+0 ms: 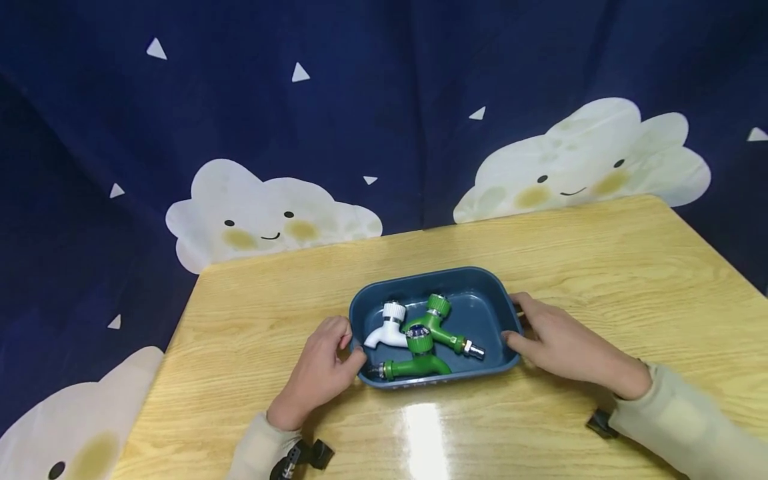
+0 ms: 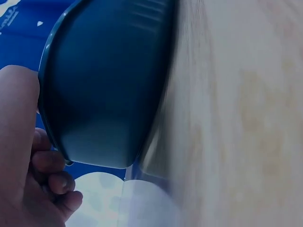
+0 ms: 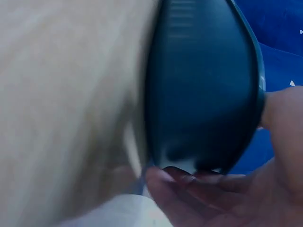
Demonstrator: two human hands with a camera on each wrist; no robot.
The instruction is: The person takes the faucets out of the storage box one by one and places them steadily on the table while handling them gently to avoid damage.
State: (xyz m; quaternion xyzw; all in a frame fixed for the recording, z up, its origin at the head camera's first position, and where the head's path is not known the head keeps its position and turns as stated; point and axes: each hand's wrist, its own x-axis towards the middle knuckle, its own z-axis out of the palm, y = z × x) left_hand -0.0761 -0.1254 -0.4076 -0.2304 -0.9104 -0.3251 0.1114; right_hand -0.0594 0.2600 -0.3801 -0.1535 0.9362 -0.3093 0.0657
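Note:
A dark blue plastic basin (image 1: 487, 313) stands over the wooden table, held at both short ends. Inside it lie a white tap (image 1: 390, 328), a green tap (image 1: 443, 329) behind and a second green tap (image 1: 423, 363) at the front, overlapping each other in the head view. My left hand (image 1: 321, 370) pinches the left rim, thumb on top and fingers curled outside below it. Around the right end, my right hand (image 1: 558, 343) has its thumb over the rim; in the right wrist view its fingers (image 3: 208, 189) reach along the basin's (image 3: 203, 90) outer wall.
The light wooden table (image 1: 270, 300) spreads around the basin, with a bright reflection in front of it. Behind hangs a dark blue curtain (image 1: 414, 133) printed with smiling clouds. Black straps with small devices (image 1: 303, 459) sit at both wrists.

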